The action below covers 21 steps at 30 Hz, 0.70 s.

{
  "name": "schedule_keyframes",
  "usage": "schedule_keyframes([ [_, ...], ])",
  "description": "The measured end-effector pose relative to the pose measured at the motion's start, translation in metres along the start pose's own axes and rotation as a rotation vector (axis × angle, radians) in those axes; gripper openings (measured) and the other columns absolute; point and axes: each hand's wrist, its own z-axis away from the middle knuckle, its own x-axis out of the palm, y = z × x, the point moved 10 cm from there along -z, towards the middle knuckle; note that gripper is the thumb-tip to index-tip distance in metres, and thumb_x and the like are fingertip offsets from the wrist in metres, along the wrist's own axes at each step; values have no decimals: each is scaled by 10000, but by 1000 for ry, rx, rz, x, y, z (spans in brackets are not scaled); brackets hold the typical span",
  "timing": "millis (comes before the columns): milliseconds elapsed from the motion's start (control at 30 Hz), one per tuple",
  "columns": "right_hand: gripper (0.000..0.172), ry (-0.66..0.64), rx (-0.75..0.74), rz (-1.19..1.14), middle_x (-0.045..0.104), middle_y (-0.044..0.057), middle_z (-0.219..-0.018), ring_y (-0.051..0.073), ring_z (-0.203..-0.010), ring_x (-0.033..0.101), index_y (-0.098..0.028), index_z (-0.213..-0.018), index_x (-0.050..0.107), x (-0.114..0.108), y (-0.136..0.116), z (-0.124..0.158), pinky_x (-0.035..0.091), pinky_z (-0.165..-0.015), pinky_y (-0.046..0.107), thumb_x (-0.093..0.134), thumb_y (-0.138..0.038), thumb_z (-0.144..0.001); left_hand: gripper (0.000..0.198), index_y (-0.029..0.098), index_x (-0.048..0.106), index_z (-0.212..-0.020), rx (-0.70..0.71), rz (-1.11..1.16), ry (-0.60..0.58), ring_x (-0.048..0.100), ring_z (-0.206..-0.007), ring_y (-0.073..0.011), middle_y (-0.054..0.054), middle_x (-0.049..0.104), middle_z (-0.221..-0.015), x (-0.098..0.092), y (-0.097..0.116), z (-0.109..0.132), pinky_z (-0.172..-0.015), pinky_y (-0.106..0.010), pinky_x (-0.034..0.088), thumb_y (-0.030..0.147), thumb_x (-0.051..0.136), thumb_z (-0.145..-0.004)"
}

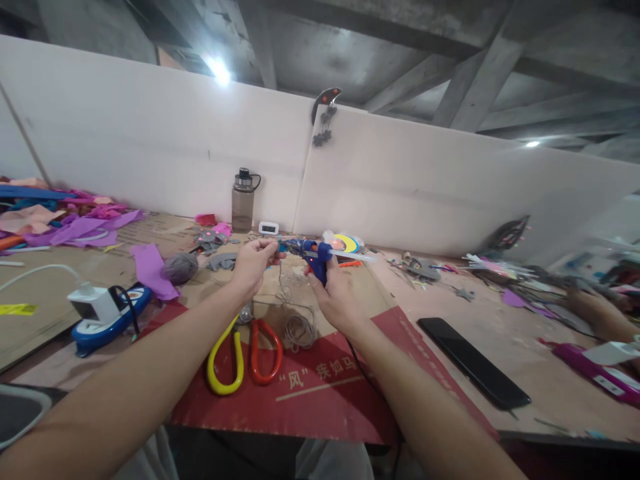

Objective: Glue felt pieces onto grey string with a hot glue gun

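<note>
Ok, left to right. Far left of the grip, well apart: purple felt scraps (pixel 80 227) and a white charger (pixel 95 303) sitting on a blue base.

Our left hand (pixel 254 261) is closed in a pinch on a small piece (pixel 280 247), held right at the nozzle of the blue glue gun (pixel 317 257). The piece is too small to tell what it is.

Our right hand (pixel 336 293) is wrapped round the gun's handle, just right of and below the pinch. Trigger finger is hidden.

Below the grip, flat on the table: scissors (pixel 245 360) with yellow and red handles, and a coil of thin cord (pixel 299 330). Behind it: a water bottle (pixel 243 200). Well right: a black phone (pixel 473 363), then a co-worker's hand (pixel 600 313) at the edge.

Our read on gluing cleanly: pinching fingertips belong behind the nozzle tip, not under it. Both wrists braced together, small squeeze, piece level with the tip.
</note>
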Motion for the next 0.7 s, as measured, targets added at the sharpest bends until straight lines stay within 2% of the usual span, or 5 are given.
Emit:
schedule_keyframes([
  [300, 376, -14, -35, 26, 595, 116, -1072, 225, -928, 566, -173, -1216, 421, 3, -4, 1, 440, -816, 360, 427, -266, -853, 227, 121, 564, -715, 10, -14, 8, 612, -563, -107, -3, 610, -607, -1, 0, -1, -540, -214, 443, 270, 713, -630],
  [567, 334, 20, -30, 66, 619, 109, -977, 231, -830, 582, -174, -1167, 451, -1, -1, 0, 457, -757, 376, 438, -268, -846, 241, 119, 566, -699, 8, 9, 15, 614, -572, -116, -10, 608, -606, -3, -1, -2, -537, -219, 441, 278, 724, -611],
  [700, 356, 6, -47, 57, 610, 111, -1030, 244, -906, 573, -186, -1194, 439, 2, -3, 0, 449, -799, 388, 444, -273, -848, 237, 119, 569, -702, -3, 6, 18, 610, -563, -114, -12, 608, -607, -3, -1, -2, -532, -221, 436, 278, 721, -612],
])
